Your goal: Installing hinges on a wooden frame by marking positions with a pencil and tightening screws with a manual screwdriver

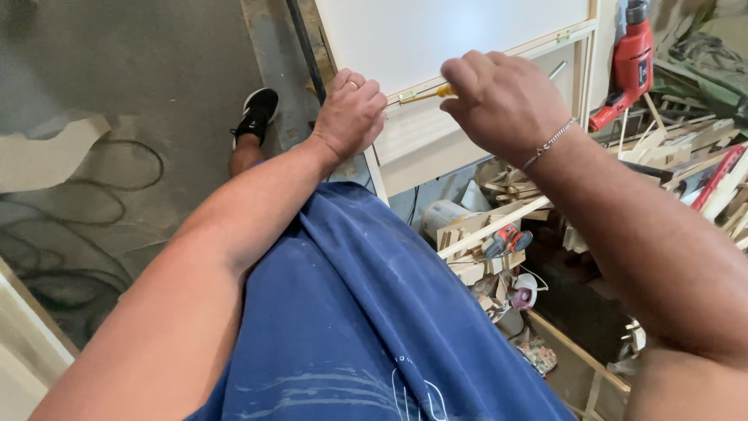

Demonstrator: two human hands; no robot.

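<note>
The right hand (pixel 502 97) is closed around a yellow-handled screwdriver (pixel 427 95), whose tip points toward a small brass hinge (pixel 407 98) just left of it. The left hand (pixel 352 113) is curled narrow and rests against the edge of the white panel (pixel 436 35), touching the wooden frame (pixel 436 144) beside the hinge. A red drill (pixel 629 66) stands right of the right hand, above scattered wood scraps (pixel 686 152).

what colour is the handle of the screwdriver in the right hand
Yellow. The screwdriver handle shows just left of the right hand in the head view.
</note>
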